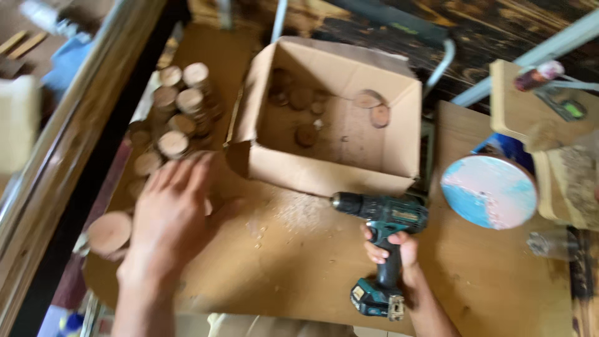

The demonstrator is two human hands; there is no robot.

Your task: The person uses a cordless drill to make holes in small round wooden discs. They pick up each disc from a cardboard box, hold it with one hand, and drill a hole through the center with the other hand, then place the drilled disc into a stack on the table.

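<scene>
My right hand (394, 249) is closed around the grip of the teal and black cordless drill (382, 249), which stands on the brown plywood worktop (299, 274) just in front of the open cardboard box (331, 118), its chuck pointing left over a patch of sawdust (299, 212). My left hand (171, 215) lies open, fingers spread, holding nothing, at the box's front left corner, beside the stacked round wooden discs (178, 112). A round pink and blue painted disc (488, 191) lies right of the box.
</scene>
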